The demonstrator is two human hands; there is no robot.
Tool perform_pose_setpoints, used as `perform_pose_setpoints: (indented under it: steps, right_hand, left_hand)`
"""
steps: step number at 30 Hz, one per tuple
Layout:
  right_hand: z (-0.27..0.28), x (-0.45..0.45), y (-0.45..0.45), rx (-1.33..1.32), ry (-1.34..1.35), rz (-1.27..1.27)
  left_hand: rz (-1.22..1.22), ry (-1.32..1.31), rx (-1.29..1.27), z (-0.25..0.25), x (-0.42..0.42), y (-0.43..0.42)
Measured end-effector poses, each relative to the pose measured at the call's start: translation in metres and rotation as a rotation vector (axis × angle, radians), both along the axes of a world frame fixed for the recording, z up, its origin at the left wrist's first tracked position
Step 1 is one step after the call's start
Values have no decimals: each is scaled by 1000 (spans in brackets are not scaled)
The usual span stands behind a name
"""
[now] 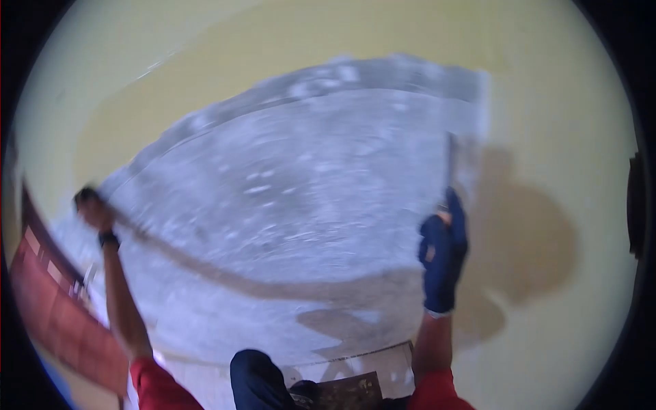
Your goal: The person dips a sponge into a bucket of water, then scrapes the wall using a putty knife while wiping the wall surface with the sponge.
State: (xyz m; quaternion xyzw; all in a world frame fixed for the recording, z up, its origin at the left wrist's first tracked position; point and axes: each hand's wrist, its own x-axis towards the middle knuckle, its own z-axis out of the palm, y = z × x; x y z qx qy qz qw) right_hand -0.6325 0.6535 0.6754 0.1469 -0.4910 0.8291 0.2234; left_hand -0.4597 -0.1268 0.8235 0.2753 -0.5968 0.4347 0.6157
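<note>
My right hand (443, 256), in a dark blue glove, is closed around the handle of a thin flat tool (452, 160). The tool stands upright in view near the right edge of a rough grey-white patch (328, 184) on the yellow wall (225, 61). At the left edge of the patch is my left hand (96, 212), with a dark band at the wrist. Something dark shows at its fingers, too blurred to make out.
Reddish-brown panels (65, 318) stand at the lower left. A dark object (635, 205) sits at the far right edge. My dark-clothed knee (256, 379) and a brown surface (352, 393) show at the bottom. Shadows fall across the wall.
</note>
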Motion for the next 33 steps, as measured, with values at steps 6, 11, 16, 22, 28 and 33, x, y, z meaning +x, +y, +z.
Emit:
perform_pose_setpoints:
  steps: [6, 11, 16, 22, 28, 33]
  right_hand:
    - [-9, -18, 19, 392, 93, -479]
    - [13, -32, 46, 522, 238, -821]
    - [40, -75, 56, 732, 169, -1089]
    - [57, -101, 66, 787, 334, -1213]
    - [71, -101, 81, 873, 222, -1093]
    - [97, -87, 91, 930, 271, -1029]
  left_hand:
    - [-1333, 302, 398, -70, -71, 338]
    - [-1867, -917, 1328, -187, -72, 524]
    - [-1732, -1280, 1617, -296, -101, 551]
    - [-1755, -1634, 1221, -271, -93, 554]
    - [-1518, -1706, 1164, -289, -91, 537]
    - [-1527, -1852, 1165, -304, -93, 541]
